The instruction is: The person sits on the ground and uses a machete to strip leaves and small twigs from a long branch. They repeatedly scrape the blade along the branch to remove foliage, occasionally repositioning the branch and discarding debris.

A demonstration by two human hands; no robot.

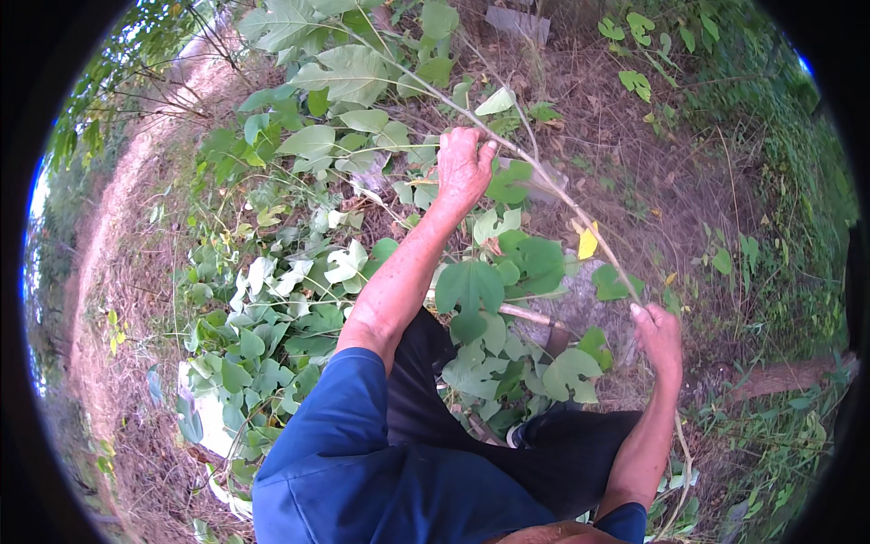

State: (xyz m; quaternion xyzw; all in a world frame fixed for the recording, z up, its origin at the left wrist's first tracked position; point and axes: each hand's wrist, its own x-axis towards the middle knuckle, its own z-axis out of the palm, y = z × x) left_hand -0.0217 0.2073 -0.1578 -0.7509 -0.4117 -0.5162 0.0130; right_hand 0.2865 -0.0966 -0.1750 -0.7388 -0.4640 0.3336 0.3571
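A long, thin leafy branch (564, 197) runs slantwise from the upper left down to my right hand (658, 333), whose fingers and thumb grip its bare lower end. Farther up the same branch, my left hand (467, 160) is closed at its side, the thumb lying against the bark. One leaf stalk (414, 145) runs into the left fingers; exactly what they pinch is hidden. Broad lobed green leaves (350, 75) hang from the branch's upper part. Below, between the arms, lies a wooden handle (530, 315) with a dark piece at its end, partly covered by leaves.
Cut-looking leafy stems (272, 340) are heaped at my left. A yellow leaf (587, 241) shows beside the branch. Grey stone slabs (518, 24) lie in dry grass at the top. A brown log (781, 377) lies at right, near dense green plants. My dark-trousered knees are bent below.
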